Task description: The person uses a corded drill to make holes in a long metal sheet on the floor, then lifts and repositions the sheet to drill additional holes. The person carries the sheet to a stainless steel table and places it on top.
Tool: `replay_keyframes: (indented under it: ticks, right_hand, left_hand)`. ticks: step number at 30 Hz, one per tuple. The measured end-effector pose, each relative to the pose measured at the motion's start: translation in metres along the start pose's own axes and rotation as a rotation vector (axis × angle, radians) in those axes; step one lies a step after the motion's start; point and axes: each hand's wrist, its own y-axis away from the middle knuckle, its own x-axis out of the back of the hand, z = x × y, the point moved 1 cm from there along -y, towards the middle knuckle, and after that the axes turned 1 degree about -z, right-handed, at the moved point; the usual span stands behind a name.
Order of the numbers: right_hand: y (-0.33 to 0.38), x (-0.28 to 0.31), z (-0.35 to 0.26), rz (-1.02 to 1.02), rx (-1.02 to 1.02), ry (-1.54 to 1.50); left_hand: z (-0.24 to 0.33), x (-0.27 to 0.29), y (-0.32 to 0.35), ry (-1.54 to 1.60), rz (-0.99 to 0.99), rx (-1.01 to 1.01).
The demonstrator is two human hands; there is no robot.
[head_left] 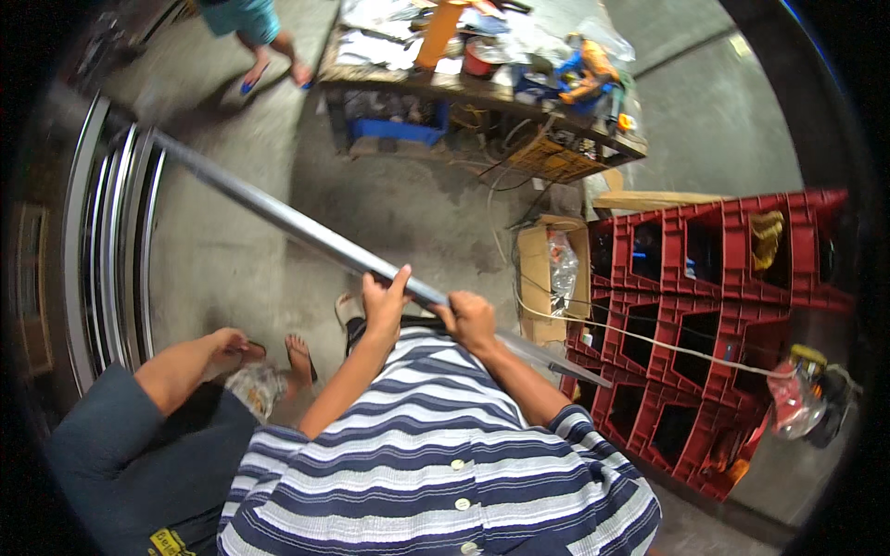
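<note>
A long grey metal bar [295, 222] runs slantwise in front of my body, from the far left down to the near right. My left hand [382, 301] grips it near its middle, thumb and a finger showing at its far side. Just to the right, my right hand [471, 320] is wrapped round the same bar, knuckles up. Past my right forearm the bar's other end lies in front of the red bins [681, 324]. Its far end comes close to several upright shiny metal profiles [144, 250] at the left.
A cluttered workbench [482, 85] stands ahead, with a blue bin [399, 130] beneath. An open cardboard box [540, 320] sits beside the red bins, and a pale cable [640, 331] crosses them. One person's arm [176, 375] is close at my left; another person's legs [269, 56] show far off.
</note>
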Motion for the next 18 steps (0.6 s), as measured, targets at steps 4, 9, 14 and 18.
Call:
replay_keyframes:
  ticks: [4,9,14,18]
  right_hand:
    - [-0.008,-0.019,0.040,0.001,-0.002,-0.041]
    - [-0.025,-0.041,0.085,-0.046,-0.063,-0.086]
    - [-0.041,-0.091,0.124,-0.370,-0.154,0.120]
    - [-0.062,-0.167,0.180,-0.543,-0.303,0.198]
  left_hand:
    - [-0.032,-0.029,-0.026,-0.239,0.107,0.031]
    - [-0.075,-0.043,-0.086,-0.385,0.182,0.078]
    - [-0.133,-0.024,-0.155,-0.377,0.331,0.135]
    - [-0.201,-0.010,-0.229,-0.325,0.334,0.206]
